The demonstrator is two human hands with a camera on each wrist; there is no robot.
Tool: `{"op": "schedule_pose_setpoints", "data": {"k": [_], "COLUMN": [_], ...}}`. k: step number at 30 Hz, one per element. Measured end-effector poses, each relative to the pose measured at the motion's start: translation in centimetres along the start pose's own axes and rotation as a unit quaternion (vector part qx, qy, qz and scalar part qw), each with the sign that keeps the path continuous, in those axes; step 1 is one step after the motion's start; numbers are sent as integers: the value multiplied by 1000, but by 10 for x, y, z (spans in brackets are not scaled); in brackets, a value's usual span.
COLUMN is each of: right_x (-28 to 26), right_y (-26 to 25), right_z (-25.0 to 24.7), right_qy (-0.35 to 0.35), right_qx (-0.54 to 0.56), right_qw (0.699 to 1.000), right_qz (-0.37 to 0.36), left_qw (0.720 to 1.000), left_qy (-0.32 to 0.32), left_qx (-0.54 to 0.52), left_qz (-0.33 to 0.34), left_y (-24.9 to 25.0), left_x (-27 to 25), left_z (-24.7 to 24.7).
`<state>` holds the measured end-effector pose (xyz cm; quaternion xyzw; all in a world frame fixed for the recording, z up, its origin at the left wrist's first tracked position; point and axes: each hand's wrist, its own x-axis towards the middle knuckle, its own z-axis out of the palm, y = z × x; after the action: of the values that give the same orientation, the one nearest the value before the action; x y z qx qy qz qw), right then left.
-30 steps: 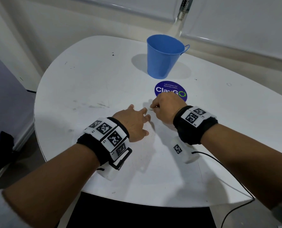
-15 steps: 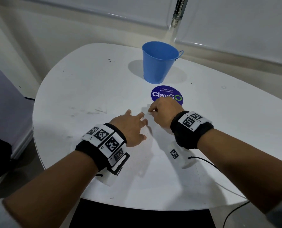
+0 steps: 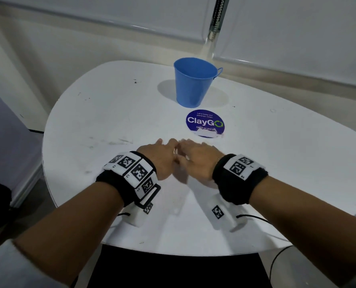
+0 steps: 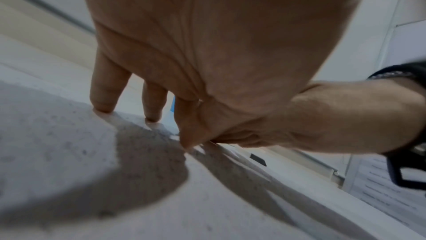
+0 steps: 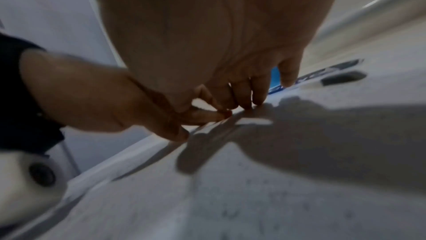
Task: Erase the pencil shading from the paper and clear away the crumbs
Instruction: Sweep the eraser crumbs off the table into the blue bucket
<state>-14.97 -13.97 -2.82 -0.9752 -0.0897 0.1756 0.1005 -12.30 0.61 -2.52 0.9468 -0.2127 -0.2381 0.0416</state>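
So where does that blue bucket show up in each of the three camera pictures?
Head view: the blue bucket stands upright on the white table, beyond both hands, behind the round purple sticker.
Left wrist view: only a thin blue sliver shows between the fingers.
Right wrist view: a small blue patch shows between the fingers, above the sticker's edge.
Shared landmark: the white table, under the hands in all three views.

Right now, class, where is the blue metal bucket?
In the head view, the blue metal bucket stands upright at the white table's far side, just behind the round ClayGo sticker.
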Motion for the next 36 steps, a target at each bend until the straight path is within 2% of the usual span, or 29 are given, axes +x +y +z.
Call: {"op": "schedule_pose_setpoints", "data": {"k": [3, 7, 11, 13, 14, 17, 19, 21, 23, 24, 26, 27, 29, 32, 36], "right_x": [-3, -1, 10, 11, 12, 8, 6, 6, 6, 6, 11, 13, 15, 15, 14], "right_y": [-3, 12, 14, 21, 27, 26, 20, 23, 35, 41, 49, 49, 46, 34, 13], "right_z": [3, -1, 7, 4, 3, 3, 8, 5, -5, -9, -10, -10, -11, -13, -3], "right_qy": [-58, -20, -31, -7, 12, 14, 16, 78, 167, 184, 151, 134, 140, 185, 170], "right_qx": [-3, 54, 129, 235, 252, 184, 237, 268, 174, 113, 38, 21, 6, 25, -2], "right_qw": [998, 998, 991, 971, 967, 983, 971, 960, 966, 966, 968, 970, 972, 973, 984], "right_qz": [4, 33, 27, 34, 36, 19, -18, 0, 89, 139, 195, 201, 191, 135, 58], "left_qw": [999, 997, 998, 998, 998, 997, 998, 998, 997, 997, 997, 997, 997, 997, 998], "left_qy": [6, -18, -3, -6, -8, -3, 3, 3, -9, -13, -13, -12, -13, -19, -13], "left_qx": [-36, -72, -59, -64, -69, -71, -63, -68, -77, -77, -71, -70, -71, -73, -65], "left_qz": [-5, -13, -10, -12, -12, -10, -10, -12, -16, -18, -19, -19, -18, -17, -10], "left_y": [-1, -1, 1, 0, -1, -1, -1, -2, -3, -3, -3, -2, -3, -3, -2], "left_x": [-4, -9, -10, -10, -9, -10, -10, -9, -8, -7, -6, -6, -6, -6, -8], "left_z": [-2, -8, -7, -6, -6, -6, -5, -5, -2, -1, 0, 0, -1, -2, -2]}}
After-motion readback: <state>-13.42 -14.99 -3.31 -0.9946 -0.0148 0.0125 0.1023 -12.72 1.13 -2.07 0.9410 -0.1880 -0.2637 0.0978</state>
